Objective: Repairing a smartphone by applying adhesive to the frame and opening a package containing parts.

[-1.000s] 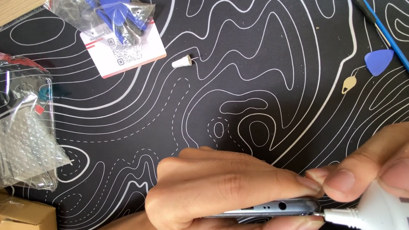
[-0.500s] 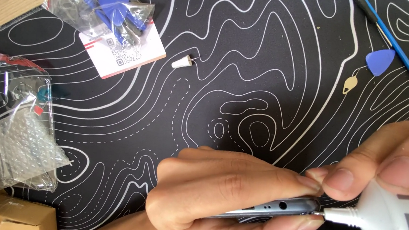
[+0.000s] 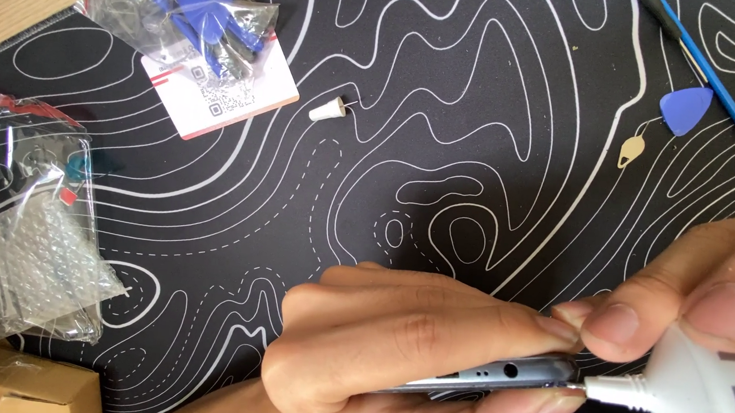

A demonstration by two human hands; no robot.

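Note:
My left hand (image 3: 398, 353) grips a slim grey phone (image 3: 494, 380) edge-on, low in the view; its bottom edge with small ports faces me. My right hand (image 3: 692, 292) holds a white glue tube (image 3: 698, 409) at the lower right. The tube's thin nozzle touches the phone's right end, next to my left thumb. A small white cap (image 3: 327, 109) lies alone on the black mat (image 3: 445, 151) above my hands.
A clear bag of blue plastic tools (image 3: 184, 9) on a white card sits top left. A clear bag and bubble wrap (image 3: 23, 236) lie at the left, a cardboard box (image 3: 27, 385) bottom left. A blue pick (image 3: 684, 109), a pin tool (image 3: 633, 149) and a brush (image 3: 721, 83) lie top right.

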